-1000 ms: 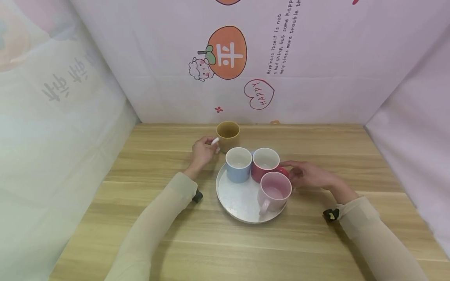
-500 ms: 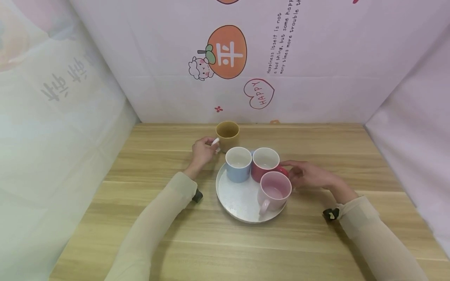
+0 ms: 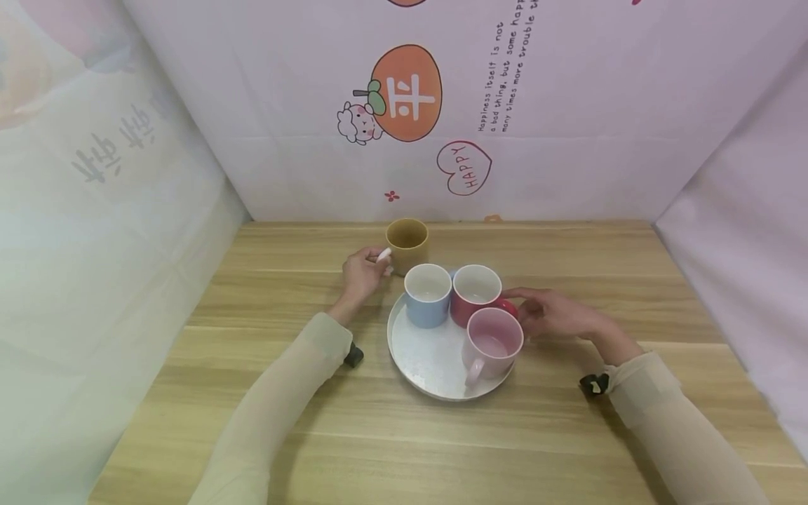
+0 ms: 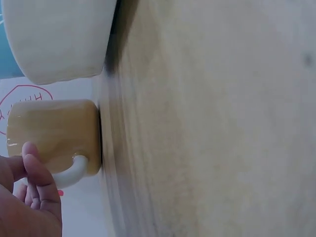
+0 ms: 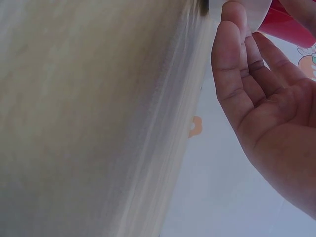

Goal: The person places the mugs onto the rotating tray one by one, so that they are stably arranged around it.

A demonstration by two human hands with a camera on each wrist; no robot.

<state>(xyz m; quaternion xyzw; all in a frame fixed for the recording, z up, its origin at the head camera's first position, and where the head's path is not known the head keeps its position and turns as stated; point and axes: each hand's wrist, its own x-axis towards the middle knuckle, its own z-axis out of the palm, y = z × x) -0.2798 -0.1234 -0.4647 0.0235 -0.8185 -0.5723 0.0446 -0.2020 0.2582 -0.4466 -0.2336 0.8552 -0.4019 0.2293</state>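
Note:
Beyond the tray, my left hand pinches the white handle of a mustard-yellow mug between thumb and fingers. The mug is upright on the table. A round white tray bears a light blue mug, a red mug with white inside, and a pink mug, all upright. My right hand is at the tray's right side, its index finger reaching to the red mug and the lower fingertips at a white rim in the right wrist view. The pink mug hides part of it.
The wooden table ends at a printed white cloth wall behind the yellow mug. Cloth also rises on the left and right. Dark wrist devices sit at both cuffs.
My left hand and the yellow mug have shifted very slightly to the left. My right hand, the tray and the mugs on it look unmoved.

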